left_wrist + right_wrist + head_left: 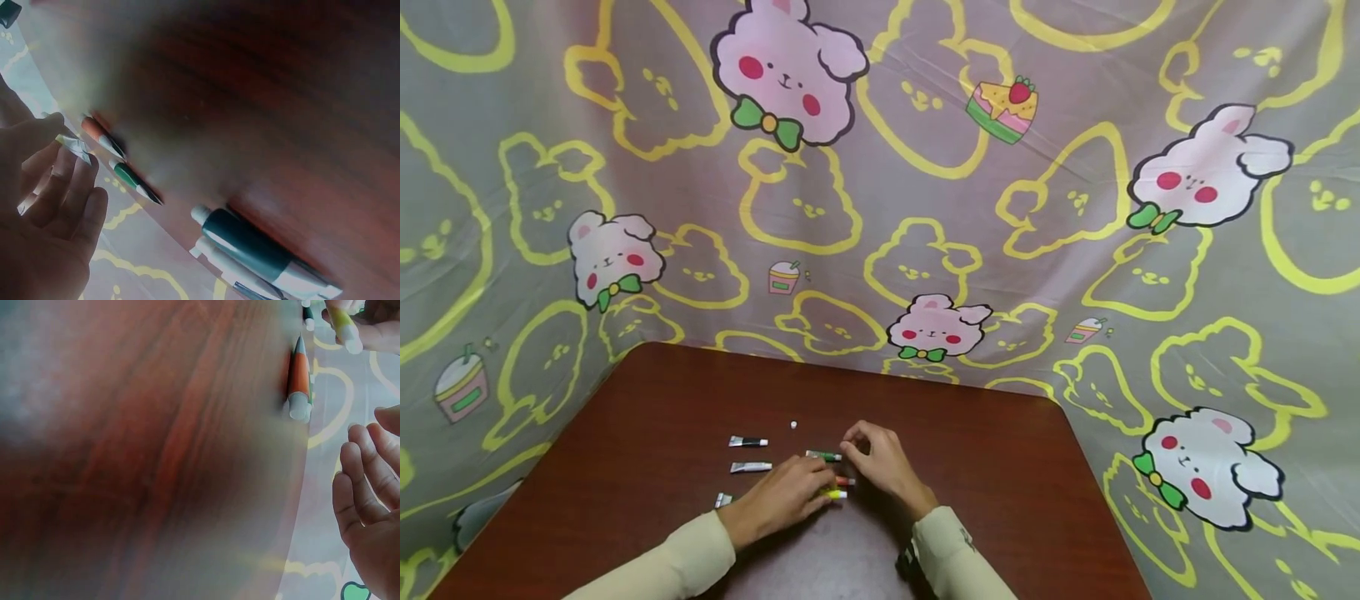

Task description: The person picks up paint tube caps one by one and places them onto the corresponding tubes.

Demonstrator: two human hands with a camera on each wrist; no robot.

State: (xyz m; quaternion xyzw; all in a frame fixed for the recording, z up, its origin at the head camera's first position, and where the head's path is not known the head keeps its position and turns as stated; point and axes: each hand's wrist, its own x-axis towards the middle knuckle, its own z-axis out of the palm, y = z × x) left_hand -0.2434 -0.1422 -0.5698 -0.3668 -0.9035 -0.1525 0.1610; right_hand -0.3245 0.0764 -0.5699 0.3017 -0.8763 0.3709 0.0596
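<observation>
Several small paint tubes lie on a dark wooden table (647, 433). My left hand (817, 486) pinches the yellow tube (836, 494) near the table's front; in the left wrist view its fingers (75, 181) close on the tube's crimped silver end (76, 147). The yellow tube (343, 325) also shows at the top of the right wrist view. An orange tube (846, 481) (100, 135) (299, 380) and a green tube (824, 456) (130, 180) lie beside it. My right hand (857, 442) (369, 456) hovers by the green tube with loosely curled fingers, holding nothing.
A black tube (748, 442), a pale tube (750, 467) and a third tube (723, 500) lie left of the hands. A small white cap (793, 425) sits behind them. A bunny-print cloth (925, 208) hangs around the table.
</observation>
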